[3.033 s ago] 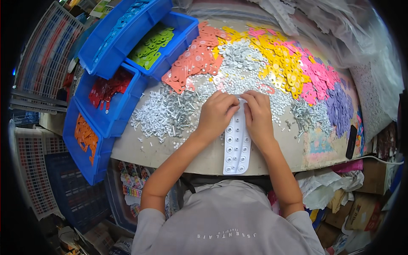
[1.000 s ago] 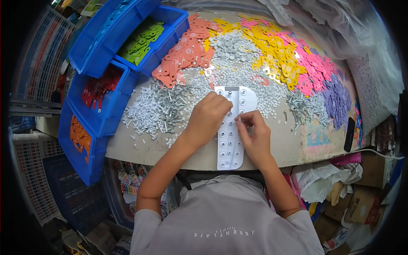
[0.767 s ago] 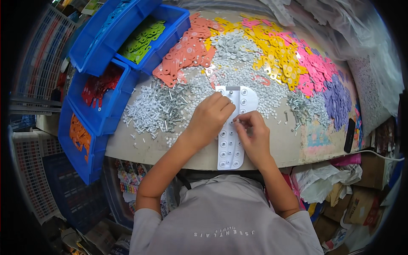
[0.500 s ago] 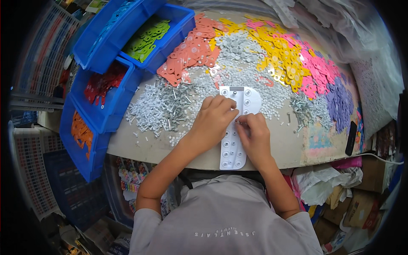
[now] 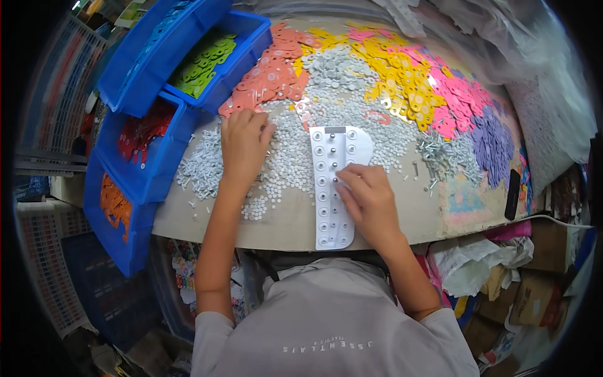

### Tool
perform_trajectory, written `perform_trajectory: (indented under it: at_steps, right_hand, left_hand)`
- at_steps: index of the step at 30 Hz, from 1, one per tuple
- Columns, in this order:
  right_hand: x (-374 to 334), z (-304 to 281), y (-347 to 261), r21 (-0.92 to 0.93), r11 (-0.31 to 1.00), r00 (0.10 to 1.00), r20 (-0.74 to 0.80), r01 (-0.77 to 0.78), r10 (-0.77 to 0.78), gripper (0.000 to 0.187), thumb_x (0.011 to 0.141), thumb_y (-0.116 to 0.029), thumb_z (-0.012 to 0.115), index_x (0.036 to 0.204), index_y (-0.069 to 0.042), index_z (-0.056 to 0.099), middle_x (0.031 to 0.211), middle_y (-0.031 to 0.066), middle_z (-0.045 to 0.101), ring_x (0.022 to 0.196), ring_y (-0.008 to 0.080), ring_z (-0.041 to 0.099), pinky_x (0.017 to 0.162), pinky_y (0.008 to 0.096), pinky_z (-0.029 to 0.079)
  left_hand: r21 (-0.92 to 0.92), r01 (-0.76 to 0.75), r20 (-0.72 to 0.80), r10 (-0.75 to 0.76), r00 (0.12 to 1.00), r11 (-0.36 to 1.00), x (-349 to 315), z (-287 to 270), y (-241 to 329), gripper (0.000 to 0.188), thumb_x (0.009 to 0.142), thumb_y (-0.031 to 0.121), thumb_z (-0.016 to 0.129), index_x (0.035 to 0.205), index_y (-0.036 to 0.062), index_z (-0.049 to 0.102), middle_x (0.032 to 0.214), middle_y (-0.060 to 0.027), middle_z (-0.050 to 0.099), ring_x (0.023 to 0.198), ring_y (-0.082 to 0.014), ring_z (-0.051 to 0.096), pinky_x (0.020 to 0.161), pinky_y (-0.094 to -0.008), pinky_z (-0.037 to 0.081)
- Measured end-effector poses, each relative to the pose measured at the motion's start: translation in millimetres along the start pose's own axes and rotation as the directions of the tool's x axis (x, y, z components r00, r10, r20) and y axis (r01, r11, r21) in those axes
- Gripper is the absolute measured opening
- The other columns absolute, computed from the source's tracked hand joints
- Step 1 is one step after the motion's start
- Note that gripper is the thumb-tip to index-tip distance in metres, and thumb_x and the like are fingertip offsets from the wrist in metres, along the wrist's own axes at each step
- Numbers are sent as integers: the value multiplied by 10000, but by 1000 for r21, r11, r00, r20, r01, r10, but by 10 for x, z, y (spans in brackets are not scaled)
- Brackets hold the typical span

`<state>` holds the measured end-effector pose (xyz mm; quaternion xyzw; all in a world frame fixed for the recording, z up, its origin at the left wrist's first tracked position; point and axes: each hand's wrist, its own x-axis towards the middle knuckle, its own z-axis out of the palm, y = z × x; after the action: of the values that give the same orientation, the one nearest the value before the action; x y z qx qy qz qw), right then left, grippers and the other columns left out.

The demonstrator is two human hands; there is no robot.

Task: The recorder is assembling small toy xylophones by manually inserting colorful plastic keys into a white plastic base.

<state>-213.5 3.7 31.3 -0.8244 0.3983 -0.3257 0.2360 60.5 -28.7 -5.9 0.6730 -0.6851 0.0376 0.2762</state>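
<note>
A long white plastic board (image 5: pixel 328 157) with two rows of round sockets lies on the table in front of me, its near end at the table's edge. My right hand (image 5: pixel 367 200) rests on the board's right side, fingertips pressing at a socket about halfway along. My left hand (image 5: pixel 244 143) has reached out to the left, fingers spread down onto the heap of small white pins (image 5: pixel 204 166). Whether it grips any pins I cannot tell. More small white round pieces (image 5: pixel 289 160) lie between the two hands.
Heaps of flat plastic tags cover the far table: orange-pink (image 5: pixel 270 72), grey-white (image 5: pixel 336 66), yellow (image 5: pixel 396 78), pink (image 5: pixel 458 97), purple (image 5: pixel 493 141). Blue bins (image 5: pixel 207 60) at left hold green, red and orange tags. A dark phone (image 5: pixel 513 195) lies at right.
My left hand has left the board and moved left and outward onto the white pin heap. My right hand stays on the board, which sits nearly where it was.
</note>
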Motion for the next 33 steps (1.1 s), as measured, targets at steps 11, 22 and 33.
perform_trajectory:
  at_steps: [11,22,33]
  right_hand:
    - [-246,-630,768,-337,820,884,-236,-463,403,209,919,-21,638,1124,19,620,945,157,627,859,301,606,801,400,491]
    - [-146,-490,538,-246,920,942,-219,-305,254,201,942,33,563,1132,16,628,976,150,626,846,260,615,783,347,500]
    - [-373,-22,-73,257,929,954,-72,-265,292,153,886,49,673,1027,1,639,967,100,655,840,205,616,729,306,501]
  left_hand:
    - [-55,70,-20,-71,997,996,26,-3,78,124,835,151,758,887,64,685,920,-61,631,954,-262,582,878,-407,392]
    - [-485,-169,182,288,940,858,-357,-182,881,181,789,175,792,887,101,658,1125,-78,596,1140,-299,533,975,-435,368]
    - [-437,-212,89,277,957,874,-495,-58,977,188,770,142,792,886,88,655,1071,-63,616,1094,-291,570,967,-436,376]
